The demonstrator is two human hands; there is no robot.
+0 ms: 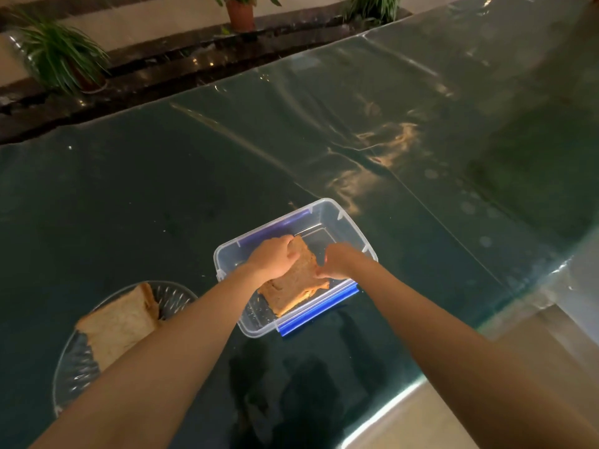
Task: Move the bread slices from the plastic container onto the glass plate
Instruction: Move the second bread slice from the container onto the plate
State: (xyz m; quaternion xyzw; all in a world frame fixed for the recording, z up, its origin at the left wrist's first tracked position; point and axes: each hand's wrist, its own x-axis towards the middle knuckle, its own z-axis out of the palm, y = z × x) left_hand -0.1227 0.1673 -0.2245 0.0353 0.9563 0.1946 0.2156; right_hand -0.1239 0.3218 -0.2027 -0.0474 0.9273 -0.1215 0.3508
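Holding: both hands grip the top bread slice (291, 273) over the tub (343, 228), near the middle of the table (162, 189).
Plate: glass plate (74, 367) at near left, partly behind the left forearm; one pale slice (120, 322) already lies on it, leaning toward its far rim.
Left hand: left hand (275, 257) reaches in from near left, palm down, fingers curled and pinching the slice's far-left edge.
Right hand: right hand (337, 260) comes from near right, fingers bunched, pinching the slice's right edge; fingertip detail is too small to tell.
Bread: the held slice is tilted, far corner raised; more slices seem stacked beneath it at the tub's near end, count unclear.
Tub: clear plastic, blue clip (319, 314) on its near side, far half bare.
Risk, tearing: soft bread pinched at two edges could rip or fold if the hands pull apart.
Risk, sticking: the slice below may lift with it and drop.
Risk, tub: a wrist catching the rim could drag the light tub.
Risk, plate: the slice must cross left; landing on the leaning slice could push it off.
Far: potted plants (58, 56) on a ledge.
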